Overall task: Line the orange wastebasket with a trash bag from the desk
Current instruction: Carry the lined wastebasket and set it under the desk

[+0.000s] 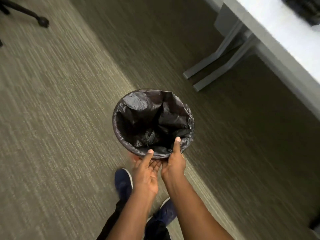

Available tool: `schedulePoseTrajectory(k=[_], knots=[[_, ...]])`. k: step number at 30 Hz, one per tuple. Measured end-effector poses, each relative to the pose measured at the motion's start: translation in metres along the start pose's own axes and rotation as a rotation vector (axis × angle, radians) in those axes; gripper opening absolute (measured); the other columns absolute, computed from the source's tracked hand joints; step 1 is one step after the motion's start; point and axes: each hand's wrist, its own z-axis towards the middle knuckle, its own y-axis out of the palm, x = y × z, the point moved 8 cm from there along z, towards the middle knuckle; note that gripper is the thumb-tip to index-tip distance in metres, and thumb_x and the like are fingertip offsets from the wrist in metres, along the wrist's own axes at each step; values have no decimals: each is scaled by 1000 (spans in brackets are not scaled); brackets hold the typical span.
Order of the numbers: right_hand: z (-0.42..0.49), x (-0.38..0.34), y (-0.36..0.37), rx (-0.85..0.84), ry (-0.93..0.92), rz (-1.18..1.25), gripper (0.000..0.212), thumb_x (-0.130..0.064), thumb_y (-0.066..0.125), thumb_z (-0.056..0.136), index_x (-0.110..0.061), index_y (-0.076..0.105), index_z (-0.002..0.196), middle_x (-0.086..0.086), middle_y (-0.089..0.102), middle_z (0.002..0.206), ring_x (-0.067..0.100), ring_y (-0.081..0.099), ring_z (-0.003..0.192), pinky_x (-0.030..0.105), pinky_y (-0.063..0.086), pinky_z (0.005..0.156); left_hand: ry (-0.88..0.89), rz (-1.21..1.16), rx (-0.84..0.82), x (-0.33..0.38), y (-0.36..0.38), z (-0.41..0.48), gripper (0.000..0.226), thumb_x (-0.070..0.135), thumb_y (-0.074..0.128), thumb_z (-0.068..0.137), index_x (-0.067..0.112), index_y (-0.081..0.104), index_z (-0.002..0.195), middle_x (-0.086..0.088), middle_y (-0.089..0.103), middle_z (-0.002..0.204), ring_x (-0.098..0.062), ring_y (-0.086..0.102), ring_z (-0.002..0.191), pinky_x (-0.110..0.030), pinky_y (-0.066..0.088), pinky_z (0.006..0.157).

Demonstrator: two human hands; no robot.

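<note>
Both hands (155,168) grip trash bag (149,115) rim; thumbs inside.

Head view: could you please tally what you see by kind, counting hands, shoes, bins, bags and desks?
Hands: 2 (left hand, right hand)
Shoes: 2 (shoe, second shoe)
Bins: 1 (bin)
Bags: 1 (bag)
Desks: 1 (desk)
Total: 7

I see striped carpet (60,110) beneath my grip; beyond it the desk's grey feet (213,73), far left a chair caster (43,21), nearer me my shoes (123,183).
</note>
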Motion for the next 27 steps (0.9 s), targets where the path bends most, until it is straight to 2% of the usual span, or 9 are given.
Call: schedulePoseTrajectory(k=[4, 7, 10, 12, 16, 20, 22, 25, 27], knots=[[20, -30, 4, -9, -34, -145, 42, -41, 79, 85, -5, 70, 105, 13, 79, 96, 21, 78, 70, 32, 62, 56, 69, 92, -31, 3, 22, 25, 14, -3, 60, 93, 10, 64, 97, -10, 72, 87, -24, 70, 84, -36, 56, 82], [45, -58, 8, -48, -76, -453, 48, -54, 75, 84, -8, 71, 99, 9, 79, 86, 16, 76, 63, 29, 58, 52, 83, 150, -92, 6, 40, 54, 16, -2, 60, 93, 13, 64, 97, -6, 77, 83, -23, 73, 86, -40, 56, 88], [74, -86, 12, -82, -116, -757, 60, -62, 67, 87, -3, 75, 87, 11, 76, 71, 18, 71, 55, 28, 57, 51, 92, 250, -165, 12, 63, 89, 15, 1, 62, 93, 15, 65, 100, -4, 80, 90, -22, 77, 90, -34, 61, 75], [92, -89, 17, -144, -21, -817, 60, -58, 62, 92, 0, 76, 88, 16, 77, 75, 22, 72, 59, 28, 58, 52, 100, 324, -199, 13, 81, 112, 15, 2, 62, 93, 13, 64, 103, -6, 78, 96, -24, 75, 93, -32, 60, 73], [131, -82, 27, -181, 172, -667, 49, -38, 51, 104, 3, 74, 92, 18, 78, 77, 18, 73, 57, 24, 57, 47, 138, 445, -223, 4, 117, 157, 16, 2, 61, 94, 15, 64, 104, -2, 77, 93, -21, 72, 93, -32, 54, 78], [188, -101, 31, -57, 46, -470, 37, -26, 48, 106, 5, 67, 99, 16, 76, 68, 13, 67, 46, 20, 51, 39, 165, 590, -256, -20, 162, 205, 36, 9, 64, 94, 6, 55, 129, -10, 73, 110, -31, 69, 107, -43, 54, 89], [215, -116, 28, 5, -17, -390, 35, -24, 48, 106, 5, 65, 99, 15, 74, 62, 12, 65, 41, 20, 50, 37, 197, 691, -262, -35, 186, 229, 39, 16, 68, 93, 3, 52, 126, -16, 68, 115, -35, 66, 108, -47, 51, 95], [254, -141, 27, 44, -91, -252, 34, -22, 46, 107, 3, 62, 91, 11, 70, 52, 9, 61, 35, 17, 48, 34, 239, 754, -321, -58, 225, 258, 25, 20, 71, 93, 11, 52, 106, -15, 63, 100, -26, 66, 90, -39, 55, 81], [276, -159, 28, 56, -147, -168, 35, -22, 43, 108, -3, 60, 85, 5, 67, 46, 6, 59, 33, 16, 47, 33, 254, 769, -364, -76, 251, 271, 19, 18, 71, 93, 11, 55, 99, -8, 67, 90, -5, 69, 68, -20, 55, 61]])
